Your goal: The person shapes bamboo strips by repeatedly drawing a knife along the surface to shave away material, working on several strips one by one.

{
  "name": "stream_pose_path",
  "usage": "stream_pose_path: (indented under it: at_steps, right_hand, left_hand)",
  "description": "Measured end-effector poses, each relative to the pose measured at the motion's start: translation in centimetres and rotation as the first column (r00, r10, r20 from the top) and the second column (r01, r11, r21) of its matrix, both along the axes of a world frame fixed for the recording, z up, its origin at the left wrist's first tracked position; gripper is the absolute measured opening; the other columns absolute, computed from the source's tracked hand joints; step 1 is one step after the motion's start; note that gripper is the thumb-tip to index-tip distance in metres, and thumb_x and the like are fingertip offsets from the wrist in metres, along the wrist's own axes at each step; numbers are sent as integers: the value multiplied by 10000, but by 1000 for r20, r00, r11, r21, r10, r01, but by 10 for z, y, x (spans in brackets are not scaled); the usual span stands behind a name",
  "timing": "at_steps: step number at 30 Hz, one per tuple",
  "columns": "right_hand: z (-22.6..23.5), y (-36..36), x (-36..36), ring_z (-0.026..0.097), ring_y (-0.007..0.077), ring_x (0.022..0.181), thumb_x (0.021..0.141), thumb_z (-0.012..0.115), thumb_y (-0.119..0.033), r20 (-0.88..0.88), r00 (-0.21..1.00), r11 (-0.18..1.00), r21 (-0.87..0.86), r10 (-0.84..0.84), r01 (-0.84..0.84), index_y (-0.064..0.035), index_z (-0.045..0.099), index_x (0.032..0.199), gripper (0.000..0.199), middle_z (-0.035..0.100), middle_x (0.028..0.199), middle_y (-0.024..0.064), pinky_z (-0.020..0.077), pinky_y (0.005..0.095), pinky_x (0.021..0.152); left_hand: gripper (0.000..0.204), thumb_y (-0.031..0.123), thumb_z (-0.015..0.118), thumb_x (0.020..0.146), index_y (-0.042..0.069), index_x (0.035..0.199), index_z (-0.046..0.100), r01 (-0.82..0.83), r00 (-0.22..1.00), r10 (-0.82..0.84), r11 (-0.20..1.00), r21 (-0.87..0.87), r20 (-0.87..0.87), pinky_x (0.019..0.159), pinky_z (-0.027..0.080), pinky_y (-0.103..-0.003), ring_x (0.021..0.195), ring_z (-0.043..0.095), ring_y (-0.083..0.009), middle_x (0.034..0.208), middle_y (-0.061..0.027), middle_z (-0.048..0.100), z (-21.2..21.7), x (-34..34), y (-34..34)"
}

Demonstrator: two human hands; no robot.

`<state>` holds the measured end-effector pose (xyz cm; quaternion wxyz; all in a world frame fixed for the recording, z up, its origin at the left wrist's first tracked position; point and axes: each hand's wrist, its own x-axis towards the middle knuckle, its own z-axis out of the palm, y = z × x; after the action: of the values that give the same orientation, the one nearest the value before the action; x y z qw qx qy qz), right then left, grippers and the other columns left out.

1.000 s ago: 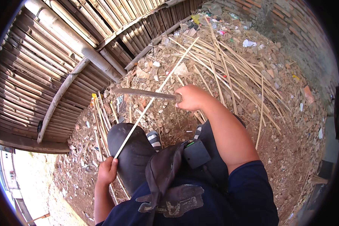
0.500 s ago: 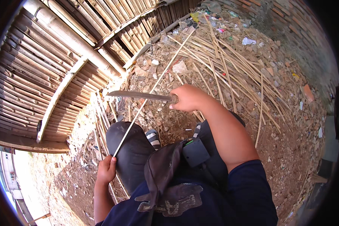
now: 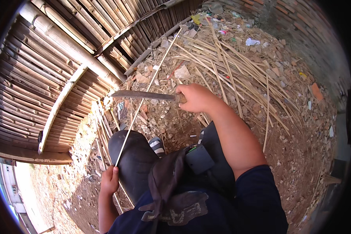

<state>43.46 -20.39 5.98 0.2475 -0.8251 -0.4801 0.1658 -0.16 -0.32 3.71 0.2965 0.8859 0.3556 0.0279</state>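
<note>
My right hand (image 3: 195, 98) is closed round the short wooden handle of a machete (image 3: 144, 94). Its long dark blade points left and lies across a thin bamboo strip (image 3: 135, 115). Whether the edge touches the strip, I cannot tell. Near its lower end, my left hand (image 3: 110, 179) grips that strip beside my left knee, thumb on top. From there the strip slants up past my knee, under or behind the blade, to the far ground by the bamboo wall.
A heap of long bamboo strips (image 3: 238, 74) lies on the rubble at the far right. More strips (image 3: 102, 132) lie left of my knee. A bamboo-pole wall (image 3: 39, 78) stands at the left, a brick wall (image 3: 300, 23) at the far right. Stones and litter cover the ground.
The strip's far end has swung left and it now stands steeper. The machete has shifted slightly left and up in view. Both hands keep their grips.
</note>
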Motion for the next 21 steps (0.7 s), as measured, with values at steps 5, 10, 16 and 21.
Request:
stream_pose_path:
  at_steps: [5, 10, 16, 21]
  right_hand:
    - [-5, -2, 0, 688, 396, 889, 817, 757, -339, 105, 994, 999, 4, 37, -38, -101, 669, 1160, 426, 694, 859, 185, 531, 511, 772]
    - [9, -3, -13, 692, 394, 886, 834, 731, -344, 130, 991, 999, -24, 39, -36, -114, 657, 1092, 354, 702, 874, 178, 538, 523, 775]
    - [8, 5, -28, 696, 402, 912, 835, 725, -310, 174, 984, 999, -41, 25, -18, -100, 613, 1052, 322, 708, 903, 169, 551, 524, 794]
    - [10, -1, -31, 696, 400, 905, 816, 738, -275, 192, 979, 998, 3, 66, -68, -104, 629, 1077, 331, 706, 900, 173, 554, 520, 793]
  left_hand:
    - [515, 385, 452, 1086, -24, 779, 507, -14, 998, 16, 1000, 28, -63, 604, 422, -476, 603, 539, -407, 639, -234, 539, 6, -3, -5]
    - [541, 400, 428, 1087, -29, 774, 533, -8, 992, 19, 996, 88, -124, 617, 432, -507, 665, 584, -465, 669, -255, 573, 17, -6, -9]
    - [504, 380, 474, 1071, -25, 781, 554, -39, 987, 65, 984, 171, -149, 620, 434, -531, 687, 604, -479, 690, -263, 596, 25, -2, -26]
    - [461, 358, 520, 1056, -17, 789, 555, -33, 990, 60, 976, 216, -124, 617, 435, -536, 678, 605, -478, 692, -259, 601, 14, -10, -25]
